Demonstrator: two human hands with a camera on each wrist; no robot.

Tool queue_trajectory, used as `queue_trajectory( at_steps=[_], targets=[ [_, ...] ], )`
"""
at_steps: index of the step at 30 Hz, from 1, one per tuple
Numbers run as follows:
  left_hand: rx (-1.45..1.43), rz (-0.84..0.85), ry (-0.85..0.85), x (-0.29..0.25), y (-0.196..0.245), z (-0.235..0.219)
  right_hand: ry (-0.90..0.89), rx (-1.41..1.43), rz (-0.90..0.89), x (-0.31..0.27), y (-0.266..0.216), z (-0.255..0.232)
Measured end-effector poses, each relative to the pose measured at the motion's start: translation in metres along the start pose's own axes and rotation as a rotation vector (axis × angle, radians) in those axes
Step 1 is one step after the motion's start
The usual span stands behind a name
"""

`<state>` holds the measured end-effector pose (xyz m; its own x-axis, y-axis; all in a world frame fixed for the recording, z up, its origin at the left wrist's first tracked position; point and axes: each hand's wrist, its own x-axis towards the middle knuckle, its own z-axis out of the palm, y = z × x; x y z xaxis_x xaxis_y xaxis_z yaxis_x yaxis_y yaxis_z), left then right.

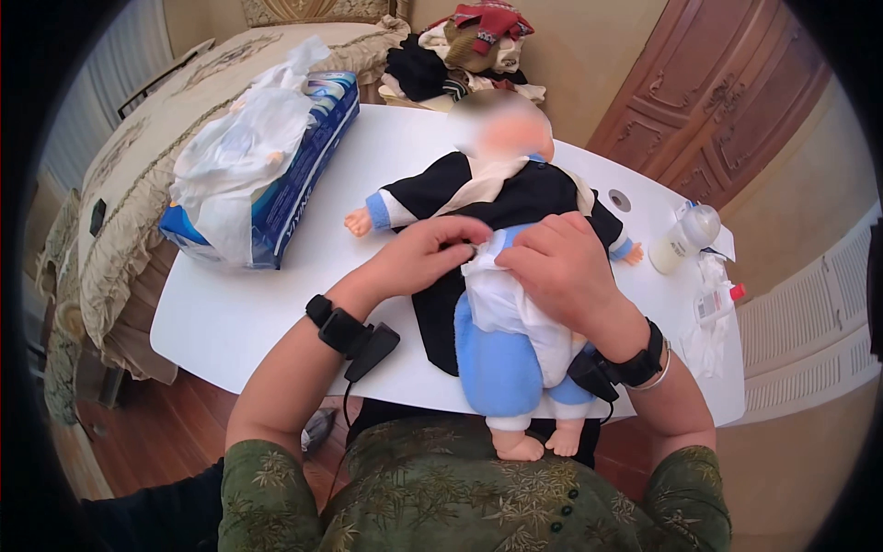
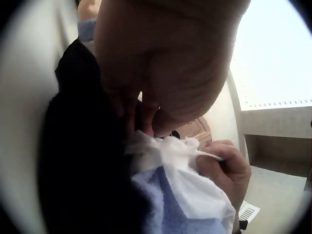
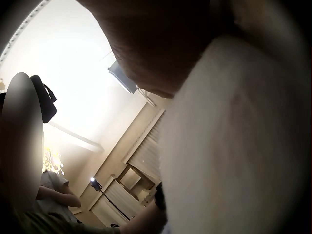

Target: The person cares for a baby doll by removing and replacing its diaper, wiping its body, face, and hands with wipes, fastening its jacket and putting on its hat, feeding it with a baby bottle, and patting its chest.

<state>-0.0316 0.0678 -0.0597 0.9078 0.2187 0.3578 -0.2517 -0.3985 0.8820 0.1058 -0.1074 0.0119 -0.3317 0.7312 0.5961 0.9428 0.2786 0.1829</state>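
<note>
A baby doll (image 1: 498,373) in a black jacket and fluffy blue trousers lies on its back on the white table (image 1: 276,317), feet toward me. A white diaper (image 1: 497,299) is wrapped over the trousers at its hips. At the waist edge, my left hand (image 1: 425,256) pinches the diaper between thumb and fingers. Opposite it, my right hand (image 1: 563,276) grips the front of the waistband with bent fingers. Bunched white diaper material (image 2: 170,151) shows between both hands in the left wrist view. White material fills much of the right wrist view.
A blue diaper pack (image 1: 317,156) with a loose diaper (image 1: 244,147) on top lies at the table's left. On the right are a baby bottle (image 1: 685,239) and a small red-capped bottle (image 1: 717,302). A bed (image 1: 120,202) stands beyond the left edge.
</note>
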Motion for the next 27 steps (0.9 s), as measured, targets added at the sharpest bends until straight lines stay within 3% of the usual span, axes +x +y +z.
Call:
queue_trajectory(
  at_steps=[1,3,5,12,18,21,23,25,27],
  targets=[
    [0.194,0.146,-0.056,0.002,0.000,0.003,-0.003,0.001,-0.004,-0.002,-0.001,-0.001],
    [0.211,0.177,-0.008,0.006,-0.002,0.008,-0.012,-0.026,-0.028,-0.004,-0.003,-0.004],
    [0.084,-0.144,0.004,0.010,0.010,0.010,-0.002,-0.033,-0.039,-0.006,-0.005,-0.005],
    [0.289,-0.127,-0.067,0.019,0.005,0.012,0.020,-0.041,-0.119,-0.016,-0.004,-0.011],
    [0.400,-0.066,0.012,0.017,0.006,0.017,0.021,-0.003,-0.165,-0.021,-0.002,-0.014],
    [0.438,0.079,0.113,0.014,-0.004,0.018,0.003,0.045,-0.090,-0.023,0.000,-0.014],
    [-0.030,-0.009,0.097,0.013,-0.007,0.016,-0.044,0.094,-0.077,-0.024,0.003,-0.015],
    [-0.056,-0.037,0.082,0.013,-0.003,0.017,-0.093,0.148,-0.063,-0.027,0.008,-0.016],
    [-0.087,-0.065,0.067,0.014,0.002,0.018,-0.136,0.273,0.059,-0.031,0.016,-0.014]
  ],
)
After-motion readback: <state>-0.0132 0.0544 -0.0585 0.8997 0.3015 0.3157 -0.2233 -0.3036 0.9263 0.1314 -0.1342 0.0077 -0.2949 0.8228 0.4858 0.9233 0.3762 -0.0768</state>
